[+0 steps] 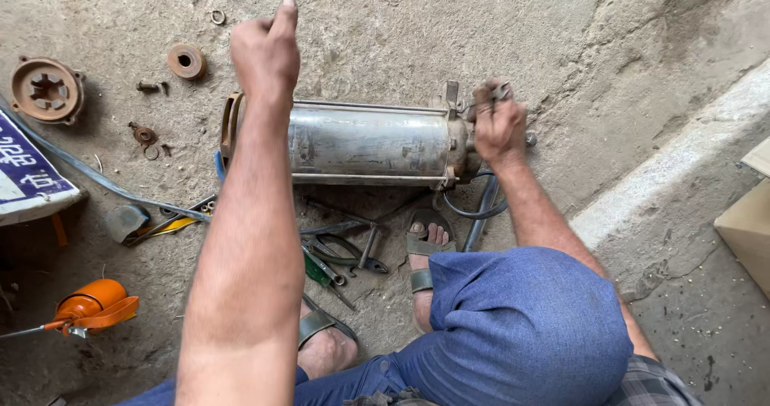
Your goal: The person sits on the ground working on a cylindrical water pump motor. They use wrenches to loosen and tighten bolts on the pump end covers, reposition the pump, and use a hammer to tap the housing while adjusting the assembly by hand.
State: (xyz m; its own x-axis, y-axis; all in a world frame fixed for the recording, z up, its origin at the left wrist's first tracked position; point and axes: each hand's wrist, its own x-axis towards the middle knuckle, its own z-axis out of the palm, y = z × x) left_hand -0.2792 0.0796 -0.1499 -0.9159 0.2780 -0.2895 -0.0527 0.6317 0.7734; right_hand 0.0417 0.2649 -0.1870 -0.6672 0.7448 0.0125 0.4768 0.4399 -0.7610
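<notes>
Your left hand is pinching shut past the steel pump cylinder, lying left-right; your right hand is gripping its right-end fitting.

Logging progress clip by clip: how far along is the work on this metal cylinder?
Done: rusty round parts and a ring lie loose on the floor. In hand: the right hand grips a fitting at the end of the metal cylinder; the left hand is raised, pinching something thin. Left: the cylinder's long rods remain in place.
</notes>
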